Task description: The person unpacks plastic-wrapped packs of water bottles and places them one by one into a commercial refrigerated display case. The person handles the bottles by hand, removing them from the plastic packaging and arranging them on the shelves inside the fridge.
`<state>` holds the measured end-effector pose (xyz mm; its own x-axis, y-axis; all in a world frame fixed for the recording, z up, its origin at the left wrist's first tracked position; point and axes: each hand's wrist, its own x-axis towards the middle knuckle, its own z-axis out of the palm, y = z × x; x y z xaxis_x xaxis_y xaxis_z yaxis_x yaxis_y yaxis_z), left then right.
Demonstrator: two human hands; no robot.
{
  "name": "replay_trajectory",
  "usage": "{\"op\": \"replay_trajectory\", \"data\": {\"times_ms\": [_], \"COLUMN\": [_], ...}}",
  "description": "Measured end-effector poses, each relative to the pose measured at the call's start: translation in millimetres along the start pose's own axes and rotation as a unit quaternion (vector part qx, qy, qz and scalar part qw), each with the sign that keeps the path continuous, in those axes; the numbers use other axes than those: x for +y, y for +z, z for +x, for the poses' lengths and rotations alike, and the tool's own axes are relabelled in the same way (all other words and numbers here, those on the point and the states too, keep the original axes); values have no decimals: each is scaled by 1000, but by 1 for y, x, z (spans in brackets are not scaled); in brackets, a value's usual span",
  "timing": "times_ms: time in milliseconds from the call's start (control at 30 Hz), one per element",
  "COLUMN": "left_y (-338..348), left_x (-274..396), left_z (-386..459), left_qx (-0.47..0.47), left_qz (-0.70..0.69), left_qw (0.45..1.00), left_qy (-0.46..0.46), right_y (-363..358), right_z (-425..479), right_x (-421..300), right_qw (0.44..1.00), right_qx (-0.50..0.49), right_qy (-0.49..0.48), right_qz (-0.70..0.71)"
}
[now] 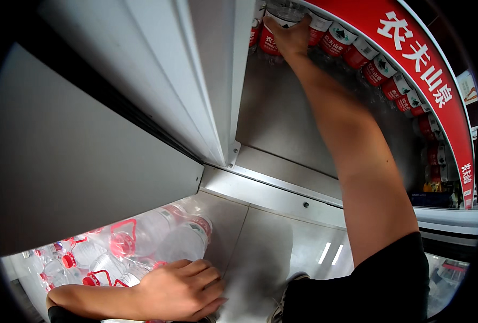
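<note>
My right hand (293,35) reaches deep into the bay on the right. Its thumb and fingers span the upper part of a large clear plastic water bottle (270,43) with a red and white label. That bottle stands upright at the far end, with more labelled bottles beside it. Lower down, my left hand (182,288) is loosely curled over plastic-wrapped bottles and the floor; its palm side is hidden. Clear water jugs with red caps and carry handles (122,242) lie under the film just beyond it.
A white metal post (206,80) and a grey panel (89,149) stand to the left. A metal sill (271,196) crosses above the tiled floor (263,242). Along the right runs a row of bottles (378,69) behind a curved red sign strip (418,52) bearing writing.
</note>
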<state>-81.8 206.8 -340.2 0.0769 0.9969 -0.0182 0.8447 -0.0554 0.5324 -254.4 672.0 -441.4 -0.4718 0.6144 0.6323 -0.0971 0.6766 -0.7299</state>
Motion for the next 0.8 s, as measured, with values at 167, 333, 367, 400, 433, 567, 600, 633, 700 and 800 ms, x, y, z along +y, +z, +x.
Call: {"op": "replay_trajectory", "data": {"times_ms": [167, 333, 367, 400, 433, 567, 600, 633, 700, 800], "left_y": [1, 1, 1, 2, 4, 8, 9, 9, 13, 17], "left_x": [3, 9, 8, 8, 7, 10, 10, 9, 4, -1], "left_z": [0, -2, -2, -4, -5, -7, -8, -9, -6, -7], "left_qx": [-59, -108, -112, -118, -113, -112, -116, -110, -99, -67], "left_qz": [16, 56, 62, 66, 63, 95, 110, 108, 100, 86], "left_qw": [998, 991, 991, 990, 991, 988, 986, 988, 990, 994], "left_qy": [-34, -52, -46, -42, -44, -41, -38, -33, -7, 9], "right_y": [-5, -8, 0, 0, 0, 7, 6, 6, -7, -26], "right_z": [8, 9, 12, 10, 10, 10, 9, 11, 12, -21], "right_x": [-8, -7, 19, 21, 23, 18, 12, 12, 26, 17], "right_qw": [999, 983, 982, 981, 979, 974, 970, 964, 945, 901], "right_qx": [-44, -121, -100, -97, -94, -94, -102, -107, -110, -240], "right_qy": [22, 38, 10, 20, 28, 69, 75, 89, 124, 103], "right_qz": [-15, -135, -158, -169, -180, -197, -206, -227, -282, -347]}}
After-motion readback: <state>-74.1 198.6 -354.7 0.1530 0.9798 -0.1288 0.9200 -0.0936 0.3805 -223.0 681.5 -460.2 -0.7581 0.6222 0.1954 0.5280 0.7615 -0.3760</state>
